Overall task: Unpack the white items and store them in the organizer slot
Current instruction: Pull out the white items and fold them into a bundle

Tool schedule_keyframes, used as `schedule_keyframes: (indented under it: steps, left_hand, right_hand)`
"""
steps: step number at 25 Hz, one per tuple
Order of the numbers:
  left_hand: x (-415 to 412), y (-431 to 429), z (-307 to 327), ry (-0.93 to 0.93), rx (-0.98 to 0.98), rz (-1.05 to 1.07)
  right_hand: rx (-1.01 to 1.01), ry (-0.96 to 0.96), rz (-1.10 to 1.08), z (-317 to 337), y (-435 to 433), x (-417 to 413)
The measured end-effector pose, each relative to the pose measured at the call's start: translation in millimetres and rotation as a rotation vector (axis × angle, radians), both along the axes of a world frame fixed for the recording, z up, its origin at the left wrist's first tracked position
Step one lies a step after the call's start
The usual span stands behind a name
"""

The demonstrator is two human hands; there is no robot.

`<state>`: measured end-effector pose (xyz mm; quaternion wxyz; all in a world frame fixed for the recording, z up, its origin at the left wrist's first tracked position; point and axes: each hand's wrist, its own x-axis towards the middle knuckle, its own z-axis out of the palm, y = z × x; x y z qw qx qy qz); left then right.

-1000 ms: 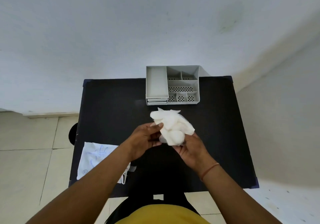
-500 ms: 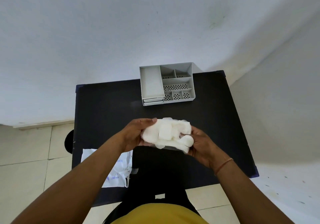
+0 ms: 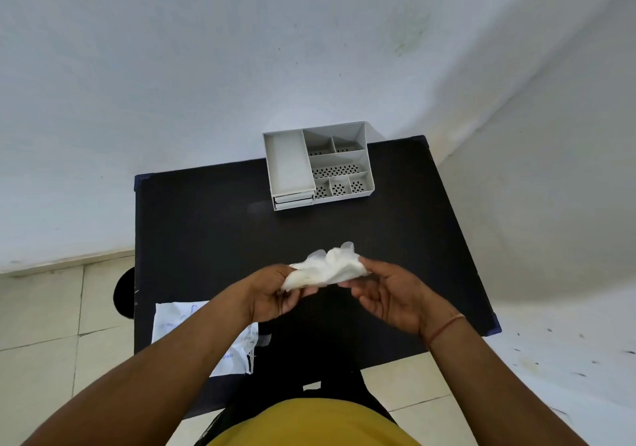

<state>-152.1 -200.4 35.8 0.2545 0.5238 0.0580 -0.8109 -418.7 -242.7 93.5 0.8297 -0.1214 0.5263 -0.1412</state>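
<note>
A clear plastic bag of white items (image 3: 327,269) hangs above the middle of the black table (image 3: 206,232). My left hand (image 3: 275,294) pinches its left end and my right hand (image 3: 389,294) grips its right end, so the bag is stretched between them. A grey organizer (image 3: 318,165) with several compartments stands at the table's far edge, well beyond the hands. Its long left slot and the perforated slots on the right look empty.
A white printed sheet or bag (image 3: 206,335) lies on the table's near left corner, partly under my left forearm. White walls close in behind and to the right of the table. Tiled floor shows on the left.
The bag has been pulled flatter and wider between both hands, and it sits a little further right in view. The camera has tilted, so the table and organizer appear shifted.
</note>
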Motion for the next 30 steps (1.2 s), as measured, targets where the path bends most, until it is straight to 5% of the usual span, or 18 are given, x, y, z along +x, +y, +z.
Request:
schedule_keyframes:
  steps: [6,9,16,23,30]
  left_hand:
    - [-7.2,7.5,4.7,-0.090,-0.205,-0.218]
    - [-4.2,2.1,16.5,0.079,-0.304,-0.179]
    - [-5.2,-15.8,21.7,-0.195,-0.490,-0.368]
    - [3.2,-23.8,24.0,-0.030,-0.321,-0.105]
    - [6.5,-28.3,21.8,0.042,-0.507,-0.180]
  right_hand:
    - [-0.110,0.228,0.080,-5.2,7.1,-0.9]
    - [-0.195,0.243,0.093,-5.3,5.9,-2.6]
    - [-0.294,0.070,0.215,-6.0,-2.5,-5.8]
    - [-0.229,-0.012,0.034,-14.9,-0.8,-3.2]
    - [-0.205,-0.116,0.069,-8.1,-3.1,-16.9]
